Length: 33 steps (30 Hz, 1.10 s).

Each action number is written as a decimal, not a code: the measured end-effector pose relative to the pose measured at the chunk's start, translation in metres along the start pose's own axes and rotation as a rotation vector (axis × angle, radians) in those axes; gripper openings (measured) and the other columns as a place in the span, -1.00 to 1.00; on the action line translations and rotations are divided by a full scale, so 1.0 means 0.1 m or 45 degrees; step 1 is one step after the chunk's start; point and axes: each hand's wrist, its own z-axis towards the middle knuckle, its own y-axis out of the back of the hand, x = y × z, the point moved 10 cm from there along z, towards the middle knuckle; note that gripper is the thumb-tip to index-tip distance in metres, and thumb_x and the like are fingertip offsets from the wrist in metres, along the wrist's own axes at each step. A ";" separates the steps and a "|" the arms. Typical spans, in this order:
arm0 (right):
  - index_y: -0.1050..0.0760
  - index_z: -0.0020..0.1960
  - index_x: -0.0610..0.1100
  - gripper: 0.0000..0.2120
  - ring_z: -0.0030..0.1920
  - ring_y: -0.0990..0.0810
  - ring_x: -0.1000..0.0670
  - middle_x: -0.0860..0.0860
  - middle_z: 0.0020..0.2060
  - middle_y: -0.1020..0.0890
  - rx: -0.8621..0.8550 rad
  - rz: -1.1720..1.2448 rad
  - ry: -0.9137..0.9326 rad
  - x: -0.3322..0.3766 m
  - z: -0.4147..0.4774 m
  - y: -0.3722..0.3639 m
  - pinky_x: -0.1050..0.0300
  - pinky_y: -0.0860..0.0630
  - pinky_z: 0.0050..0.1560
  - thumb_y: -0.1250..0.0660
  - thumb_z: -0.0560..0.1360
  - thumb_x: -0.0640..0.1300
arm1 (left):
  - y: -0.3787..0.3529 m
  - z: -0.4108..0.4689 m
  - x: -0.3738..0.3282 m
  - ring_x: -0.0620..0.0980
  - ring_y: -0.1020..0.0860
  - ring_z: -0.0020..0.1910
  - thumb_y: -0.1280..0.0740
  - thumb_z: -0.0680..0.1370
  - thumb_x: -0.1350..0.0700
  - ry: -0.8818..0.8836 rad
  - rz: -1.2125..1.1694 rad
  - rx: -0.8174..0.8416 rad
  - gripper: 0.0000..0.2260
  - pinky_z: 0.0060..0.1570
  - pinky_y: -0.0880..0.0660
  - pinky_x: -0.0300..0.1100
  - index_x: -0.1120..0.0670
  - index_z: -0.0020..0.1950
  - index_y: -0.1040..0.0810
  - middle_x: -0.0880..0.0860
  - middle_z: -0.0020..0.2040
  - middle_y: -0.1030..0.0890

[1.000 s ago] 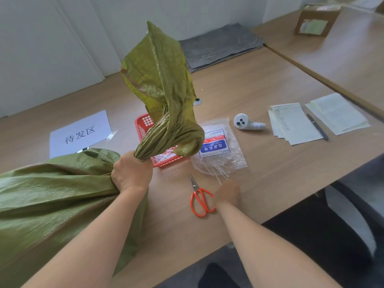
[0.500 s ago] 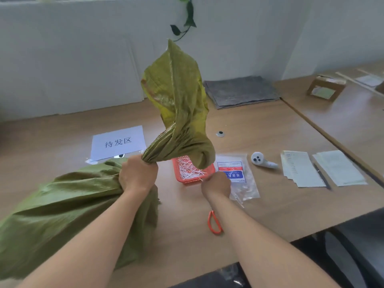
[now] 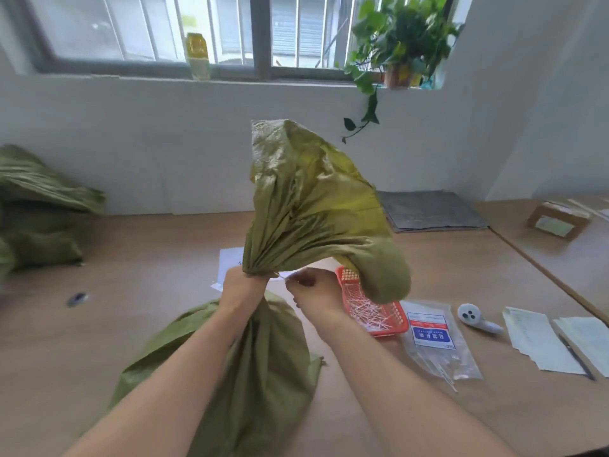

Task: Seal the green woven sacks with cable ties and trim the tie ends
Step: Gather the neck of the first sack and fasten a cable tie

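Note:
A filled green woven sack (image 3: 250, 364) lies on the wooden table in front of me. Its gathered mouth (image 3: 306, 206) fans upward above my fist. My left hand (image 3: 242, 286) grips the bunched neck of the sack. My right hand (image 3: 313, 291) is right beside the neck and pinches a thin white cable tie (image 3: 283, 276) whose end touches the neck. A clear bag of cable ties (image 3: 435, 341) with a blue and red label lies to the right. The scissors are hidden from view.
A red mesh basket (image 3: 392, 321) holding cut white tie ends stands behind my right hand. A white handheld device (image 3: 474, 316), papers (image 3: 540, 338) and a pen (image 3: 576, 354) lie at the right. More green sacks (image 3: 36, 209) are piled at the far left. A grey mat (image 3: 428, 209) lies by the wall.
My right hand rose from the cable tie bag to the sack's neck, now pinching a tie. My view tilted upward, bringing in the window and plant. The left hand kept its grip.

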 end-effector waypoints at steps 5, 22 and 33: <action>-0.64 -0.36 0.01 -0.89 -0.31 -0.60 0.04 0.17 -0.47 -0.63 0.009 -0.001 0.116 0.57 -0.11 -0.45 0.04 -0.59 -0.06 -0.41 0.35 -0.07 | 0.49 0.17 -0.12 0.11 -0.56 -0.31 -0.45 0.39 0.16 0.022 -0.255 0.072 -0.91 -0.21 -0.51 -0.06 0.03 -0.30 -0.71 0.15 -0.30 -0.67; -0.71 -0.10 -0.30 -0.87 -0.36 -0.56 0.02 -0.11 -0.28 -0.66 0.219 0.232 0.037 0.86 -0.01 -1.05 0.15 -0.52 -0.21 -0.45 0.48 -0.23 | 0.89 0.30 -0.17 0.06 -0.39 -0.38 -0.47 0.30 0.09 -0.003 -0.552 0.102 -0.79 -0.33 -0.39 -0.11 0.06 -0.47 -0.49 0.11 -0.39 -0.40; -0.67 -0.09 -0.36 -0.84 -0.43 -0.54 0.09 -0.09 -0.35 -0.61 0.226 0.218 0.066 0.84 0.09 -1.04 0.20 -0.51 -0.29 -0.43 0.49 -0.24 | 0.85 0.45 -0.10 0.09 -0.40 -0.30 -0.47 0.30 0.07 0.006 -0.549 0.061 -0.82 -0.23 -0.37 -0.01 0.12 -0.42 -0.55 0.15 -0.35 -0.42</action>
